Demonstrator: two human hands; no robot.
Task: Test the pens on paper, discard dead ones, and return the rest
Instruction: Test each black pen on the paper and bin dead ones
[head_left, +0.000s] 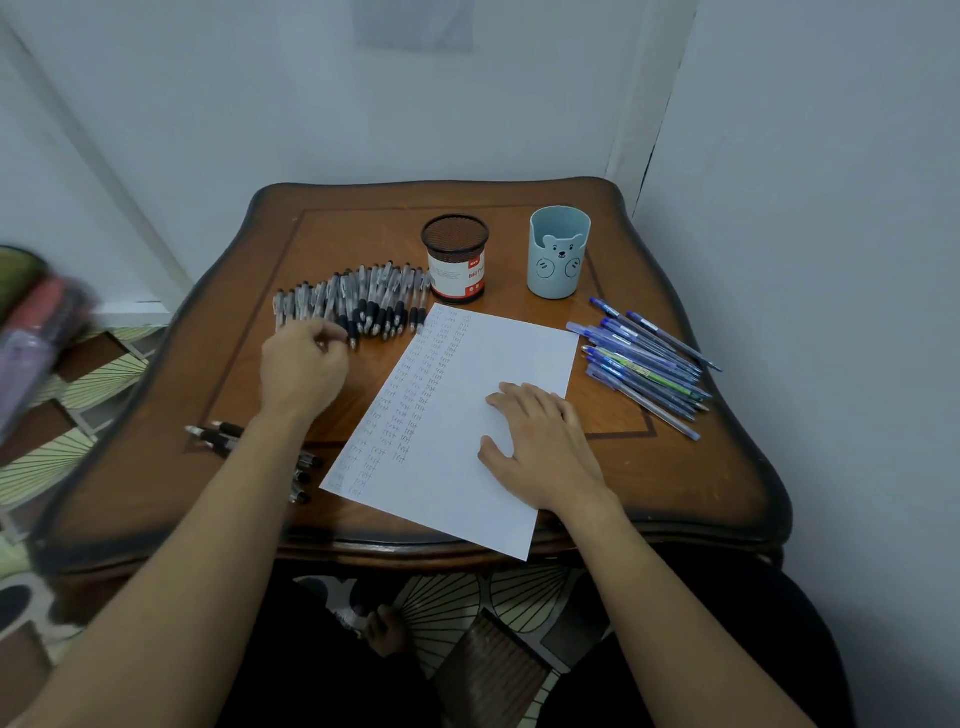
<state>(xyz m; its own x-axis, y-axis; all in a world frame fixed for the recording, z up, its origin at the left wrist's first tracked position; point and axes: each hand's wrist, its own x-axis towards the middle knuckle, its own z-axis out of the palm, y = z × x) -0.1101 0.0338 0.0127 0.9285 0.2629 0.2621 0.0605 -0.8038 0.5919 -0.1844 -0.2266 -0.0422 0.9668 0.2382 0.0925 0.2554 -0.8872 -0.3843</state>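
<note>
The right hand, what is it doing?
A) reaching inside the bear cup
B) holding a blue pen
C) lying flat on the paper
C: the right hand lies flat on the white paper with its fingers spread out, and it holds no pen.

Black pens (363, 304) fanned — scribbled paper (467, 374) askew
</note>
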